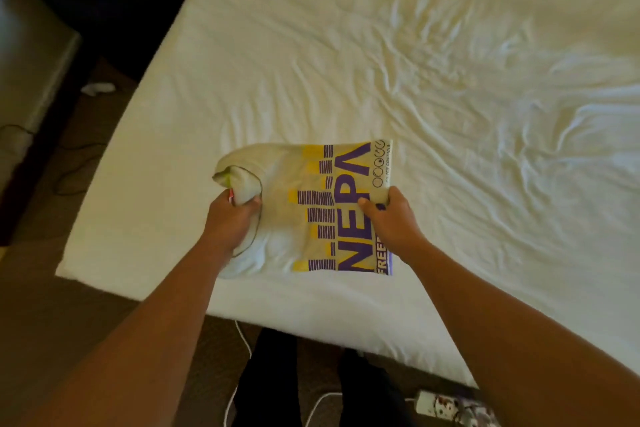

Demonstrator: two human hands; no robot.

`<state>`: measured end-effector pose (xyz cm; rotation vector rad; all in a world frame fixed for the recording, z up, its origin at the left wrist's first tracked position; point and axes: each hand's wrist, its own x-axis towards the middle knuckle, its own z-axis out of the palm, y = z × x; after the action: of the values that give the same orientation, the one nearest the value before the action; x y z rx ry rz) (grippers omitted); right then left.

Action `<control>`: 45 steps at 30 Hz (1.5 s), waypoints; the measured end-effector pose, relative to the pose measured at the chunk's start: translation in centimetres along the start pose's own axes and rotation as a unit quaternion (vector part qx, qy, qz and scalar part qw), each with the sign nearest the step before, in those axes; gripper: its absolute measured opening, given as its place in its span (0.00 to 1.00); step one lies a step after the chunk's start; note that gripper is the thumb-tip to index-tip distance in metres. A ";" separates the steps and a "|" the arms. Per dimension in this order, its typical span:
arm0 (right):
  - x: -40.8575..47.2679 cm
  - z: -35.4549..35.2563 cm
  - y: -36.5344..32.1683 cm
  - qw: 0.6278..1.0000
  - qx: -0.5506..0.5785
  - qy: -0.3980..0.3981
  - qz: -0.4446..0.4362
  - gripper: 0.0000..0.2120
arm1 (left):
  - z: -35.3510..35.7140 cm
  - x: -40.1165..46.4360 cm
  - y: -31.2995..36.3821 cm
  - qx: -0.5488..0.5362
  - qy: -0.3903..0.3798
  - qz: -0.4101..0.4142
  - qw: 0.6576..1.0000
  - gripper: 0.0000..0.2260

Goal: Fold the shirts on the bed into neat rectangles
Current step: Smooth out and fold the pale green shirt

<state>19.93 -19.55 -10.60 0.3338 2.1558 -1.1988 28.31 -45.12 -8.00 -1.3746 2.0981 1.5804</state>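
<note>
Shirt [311,204]: white, purple-and-yellow print, partly folded, laid flat near bed's [450,62] near-left corner, close to near edge; long axis run left to right, collar end left, folded edge right

Left hand [232,218]: collar end gripped, fingers curled round bunched cloth

Right hand [389,215]: folded right edge pinched, thumb on top

Both hands equally near, one at each end

Surface: creased white sheet

Room: dark floor, cables, power strip [446,404] noted below bed's near edge

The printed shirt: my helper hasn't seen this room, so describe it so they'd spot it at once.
On the white-sheeted bed, near its front edge, lies a pale folded shirt gripped by the left hand and right hand. It alone carries bold purple and yellow lettering.
</note>
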 end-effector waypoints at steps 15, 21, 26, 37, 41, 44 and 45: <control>-14.0 7.4 -18.9 0.936 -0.127 -0.171 -0.280 0.12 | -19.1 -18.7 1.6 -0.179 0.266 -0.032 0.947 0.18; -21.1 18.9 -24.0 0.871 -0.186 -0.257 -0.375 0.16 | -29.5 -24.6 -4.4 -0.287 0.357 -0.066 0.886 0.20; -28.2 29.9 -26.9 0.821 -0.199 -0.339 -0.413 0.16 | -38.5 -27.8 -10.4 -0.336 0.419 -0.041 0.843 0.14; -44.7 52.7 -32.3 0.764 -0.208 -0.460 -0.401 0.12 | -60.8 -34.1 -23.8 -0.341 0.498 -0.032 0.796 0.18; -48.9 59.2 -34.4 0.745 -0.222 -0.464 -0.426 0.13 | -67.5 -35.2 -26.8 -0.351 0.514 -0.030 0.783 0.18; -51.0 64.3 -35.9 0.727 -0.248 -0.463 -0.443 0.13 | -71.7 -34.6 -28.0 -0.357 0.524 -0.027 0.773 0.18; -51.3 66.0 -36.4 0.721 -0.256 -0.462 -0.447 0.14 | -73.2 -34.1 -28.4 -0.360 0.526 -0.026 0.770 0.17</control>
<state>67.89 -90.08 21.66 -1.4123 1.5340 -0.7981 95.28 -87.14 24.79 -3.1458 1.7737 1.9153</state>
